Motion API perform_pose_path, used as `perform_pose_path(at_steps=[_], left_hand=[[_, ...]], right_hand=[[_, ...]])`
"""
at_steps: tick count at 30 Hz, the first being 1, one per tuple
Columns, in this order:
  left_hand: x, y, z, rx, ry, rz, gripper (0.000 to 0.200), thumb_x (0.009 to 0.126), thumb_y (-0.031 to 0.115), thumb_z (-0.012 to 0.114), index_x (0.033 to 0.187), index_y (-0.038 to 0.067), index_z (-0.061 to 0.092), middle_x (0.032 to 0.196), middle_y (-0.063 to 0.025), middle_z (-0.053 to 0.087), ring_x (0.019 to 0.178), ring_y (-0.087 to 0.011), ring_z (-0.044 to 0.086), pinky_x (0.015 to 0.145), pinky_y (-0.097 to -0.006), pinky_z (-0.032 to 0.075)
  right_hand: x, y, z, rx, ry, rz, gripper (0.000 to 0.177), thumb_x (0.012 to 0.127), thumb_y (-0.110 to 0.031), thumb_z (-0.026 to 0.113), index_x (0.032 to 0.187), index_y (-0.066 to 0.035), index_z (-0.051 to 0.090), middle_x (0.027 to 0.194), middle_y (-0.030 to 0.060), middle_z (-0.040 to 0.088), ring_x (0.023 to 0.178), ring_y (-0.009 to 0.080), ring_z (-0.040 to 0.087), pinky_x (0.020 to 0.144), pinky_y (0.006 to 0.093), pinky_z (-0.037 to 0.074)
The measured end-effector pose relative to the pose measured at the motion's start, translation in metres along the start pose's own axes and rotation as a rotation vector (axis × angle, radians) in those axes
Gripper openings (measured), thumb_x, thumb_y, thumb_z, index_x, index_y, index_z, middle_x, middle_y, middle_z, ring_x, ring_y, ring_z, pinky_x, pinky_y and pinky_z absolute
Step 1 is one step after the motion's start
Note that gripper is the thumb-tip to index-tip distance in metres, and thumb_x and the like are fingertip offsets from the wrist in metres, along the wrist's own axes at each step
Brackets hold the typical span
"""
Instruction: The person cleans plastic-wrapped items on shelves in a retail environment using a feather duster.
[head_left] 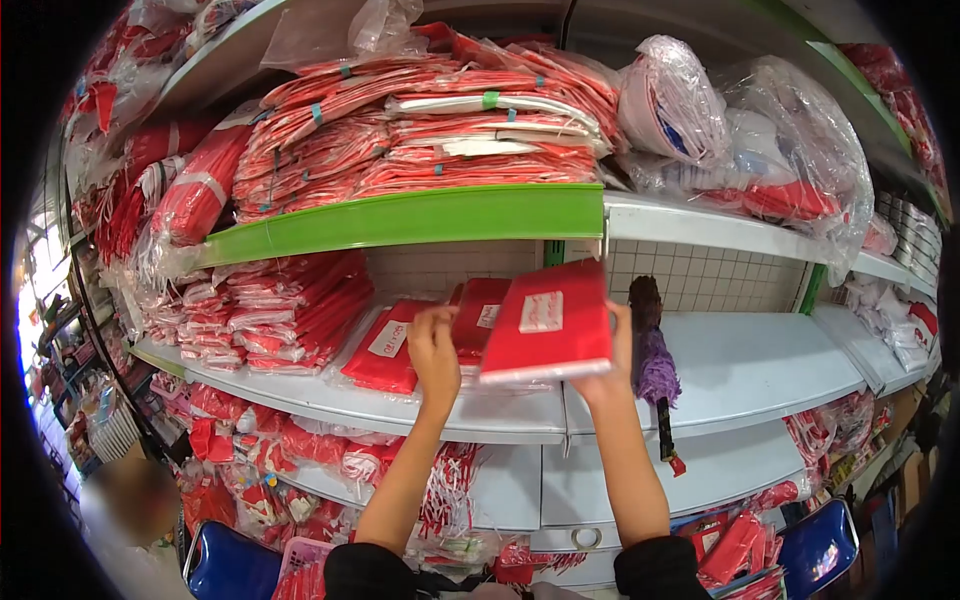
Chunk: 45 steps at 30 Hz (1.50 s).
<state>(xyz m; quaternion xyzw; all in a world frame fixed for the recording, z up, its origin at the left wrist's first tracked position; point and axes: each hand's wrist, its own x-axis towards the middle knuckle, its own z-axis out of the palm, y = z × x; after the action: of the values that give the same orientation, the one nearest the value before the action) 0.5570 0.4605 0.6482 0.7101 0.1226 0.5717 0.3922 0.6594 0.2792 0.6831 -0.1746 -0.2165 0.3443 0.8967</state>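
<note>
Black-sleeved arms (632, 470) reach forward, right grip (607, 367) holding a red packet (548, 342).

Your left sleeve (368, 573) and right sleeve (658, 567) are black and loose around your forearms (405, 485), ending partway along them; beyond their edges, your left hand (433, 352) and right hand (606, 380) are bare.

Your lens bows the green shelf edge (400, 225) and blackens the corners; plastic wrap (805, 120) glints, bright light shows at far left, and the red packet (560, 345) (your raised one) smears slightly.
</note>
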Motion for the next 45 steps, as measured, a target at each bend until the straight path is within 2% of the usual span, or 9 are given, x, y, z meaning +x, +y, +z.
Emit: perform_pose_path(at_steps=[4,7,10,14,18,25,34,40,45], left_hand=[[-0.024,-0.039,0.012,0.284,0.156,0.121,0.038,0.095,0.029,0.032,0.097,0.003,0.06,0.096,-0.0133,0.059,0.093,-0.0276,0.049,0.087,-0.0378,0.034],[-0.024,-0.025,0.003,0.132,0.062,0.013,0.036,0.095,0.029,0.032,0.105,0.003,0.056,0.099,-0.0142,0.059,0.095,-0.031,0.049,0.086,-0.0395,0.034],[-0.023,-0.028,0.0,0.112,0.029,-0.008,0.035,0.094,0.027,0.035,0.109,0.001,0.053,0.1,-0.0153,0.059,0.1,-0.031,0.049,0.088,-0.0404,0.035],[-0.023,-0.027,0.004,0.173,0.039,0.023,0.033,0.089,0.025,0.05,0.109,-0.001,0.052,0.103,-0.0153,0.058,0.097,-0.0301,0.051,0.087,-0.0396,0.036],[-0.027,-0.027,0.005,0.221,0.019,0.053,0.036,0.085,0.024,0.057,0.11,-0.001,0.051,0.103,-0.0151,0.057,0.097,-0.0297,0.051,0.086,-0.0384,0.038],[-0.027,-0.029,0.004,0.16,0.024,0.079,0.033,0.084,0.016,0.057,0.11,-0.003,0.049,0.108,-0.0169,0.054,0.099,-0.0298,0.051,0.086,-0.0376,0.04],[-0.027,-0.026,0.003,0.125,0.066,0.106,0.026,0.085,0.011,0.053,0.107,-0.004,0.05,0.106,-0.0187,0.054,0.095,-0.0315,0.054,0.082,-0.0374,0.042],[-0.028,-0.024,-0.001,0.157,0.023,0.081,0.022,0.086,0.011,0.053,0.103,-0.003,0.053,0.103,-0.0173,0.055,0.095,-0.0317,0.054,0.082,-0.0382,0.041],[-0.041,0.002,-0.002,0.222,0.114,0.184,0.023,0.086,0.011,0.052,0.104,-0.003,0.055,0.109,-0.0165,0.054,0.108,-0.0338,0.048,0.091,-0.0394,0.036]], right_hand=[[0.071,0.016,-0.013,0.087,-0.039,0.206,0.045,0.079,-0.042,0.049,0.11,-0.009,0.052,0.111,0.0105,0.056,0.102,0.027,0.052,0.094,0.0414,0.039],[0.099,0.03,-0.016,-0.117,-0.012,0.202,0.038,0.081,-0.037,0.048,0.105,-0.009,0.054,0.105,0.0105,0.059,0.096,0.0267,0.055,0.09,0.0393,0.042],[0.141,0.04,-0.067,-0.495,0.04,0.098,0.03,0.082,-0.031,0.05,0.097,-0.007,0.057,0.095,0.0093,0.062,0.089,0.025,0.058,0.082,0.0351,0.045],[0.123,0.025,-0.059,-1.68,0.12,-0.431,0.032,0.076,-0.022,0.061,0.099,0.0,0.061,0.09,0.0185,0.063,0.089,0.0288,0.059,0.077,0.0354,0.047],[0.111,0.025,-0.051,-1.876,0.036,-0.424,0.04,0.074,-0.031,0.066,0.107,-0.009,0.063,0.099,0.0221,0.062,0.097,0.0398,0.053,0.089,0.0407,0.041],[0.099,0.034,-0.044,-2.071,-0.111,-0.253,0.042,0.077,-0.046,0.06,0.108,-0.018,0.065,0.112,0.0149,0.058,0.119,0.0394,0.034,0.096,0.058,0.025],[0.104,0.042,-0.055,-2.054,-0.097,-0.177,0.033,0.086,-0.038,0.047,0.11,-0.021,0.064,0.11,0.015,0.06,0.119,0.0424,0.035,0.097,0.0578,0.022],[0.09,0.038,-0.041,-2.059,0.015,-0.231,0.03,0.086,-0.033,0.049,0.108,-0.019,0.065,0.105,0.0132,0.062,0.109,0.0344,0.045,0.095,0.0513,0.029],[0.025,0.029,-0.023,-1.869,-0.076,-0.907,0.02,0.08,-0.012,0.053,0.094,-0.004,0.064,0.099,0.0135,0.061,0.103,0.0306,0.049,0.088,0.0459,0.032]])
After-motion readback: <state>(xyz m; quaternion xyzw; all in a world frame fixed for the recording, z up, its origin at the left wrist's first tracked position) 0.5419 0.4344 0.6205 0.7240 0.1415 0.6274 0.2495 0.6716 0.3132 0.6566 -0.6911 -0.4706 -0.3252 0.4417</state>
